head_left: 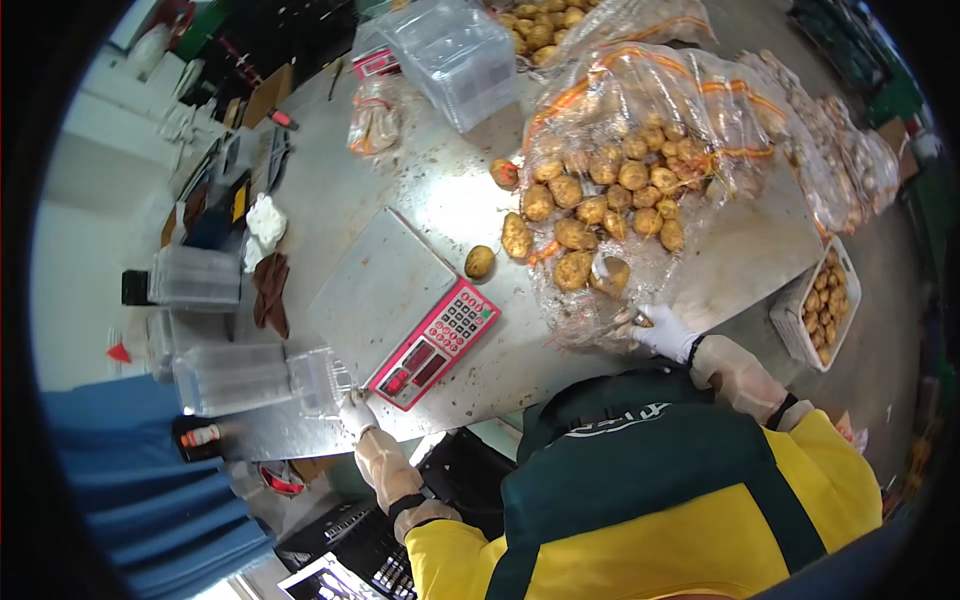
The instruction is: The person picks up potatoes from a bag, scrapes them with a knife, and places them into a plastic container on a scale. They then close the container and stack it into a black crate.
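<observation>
One scale with visible keys (385, 290), one white basket (793, 335), two gloved hands (668, 333).

Clear tub (318, 384), potatoes (575, 235) in seemingly open bag (625, 90)

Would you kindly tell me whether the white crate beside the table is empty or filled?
Filled, at least on top: the white crate shows potatoes inside; how deep they go, I cannot tell.

Between the scale (385, 290) and the bag of potatoes (620, 100), the counter (470, 370) offers an open lane, narrowed by a loose potato (479, 262). Stacked clear boxes (230, 380) obstruct the left end; room behind the bag seems tight, though glare and distortion obscure it.
</observation>
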`<act>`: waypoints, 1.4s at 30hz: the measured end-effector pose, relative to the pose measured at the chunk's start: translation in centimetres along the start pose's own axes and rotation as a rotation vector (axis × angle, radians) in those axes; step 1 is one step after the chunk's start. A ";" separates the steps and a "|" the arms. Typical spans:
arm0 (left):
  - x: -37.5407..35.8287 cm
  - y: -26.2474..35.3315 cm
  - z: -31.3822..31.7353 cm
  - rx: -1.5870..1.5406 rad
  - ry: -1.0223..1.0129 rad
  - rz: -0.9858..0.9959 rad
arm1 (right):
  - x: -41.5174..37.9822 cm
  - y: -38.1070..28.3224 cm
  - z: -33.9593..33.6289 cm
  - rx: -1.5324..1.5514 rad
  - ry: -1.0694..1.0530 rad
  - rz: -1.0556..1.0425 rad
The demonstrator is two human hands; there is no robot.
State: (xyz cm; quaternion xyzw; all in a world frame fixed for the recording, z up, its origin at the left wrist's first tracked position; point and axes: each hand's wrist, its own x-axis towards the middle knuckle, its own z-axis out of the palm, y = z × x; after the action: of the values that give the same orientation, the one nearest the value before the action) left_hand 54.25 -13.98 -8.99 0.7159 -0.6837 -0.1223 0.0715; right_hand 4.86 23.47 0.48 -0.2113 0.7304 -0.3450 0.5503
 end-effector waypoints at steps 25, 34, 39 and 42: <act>0.2 6.2 -8.4 -0.297 0.814 -0.109 | 9.9 2.3 -3.6 -0.142 0.283 -0.224; -6.5 17.3 -6.8 -0.005 0.306 0.558 | 6.0 -0.8 -4.6 1.207 -0.187 -0.043; -9.7 21.2 -6.5 0.150 0.145 0.848 | 5.2 -4.1 -4.4 1.303 -0.145 0.007; -12.2 24.5 -8.0 0.040 0.131 0.928 | 4.9 -4.1 -4.1 1.479 -0.717 -0.199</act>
State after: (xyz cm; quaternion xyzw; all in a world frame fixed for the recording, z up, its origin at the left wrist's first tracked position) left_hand 32.41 -3.65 6.23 0.3417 -0.9279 -0.0189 0.1478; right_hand -0.84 18.44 0.92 0.0445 0.0731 -0.6953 0.7136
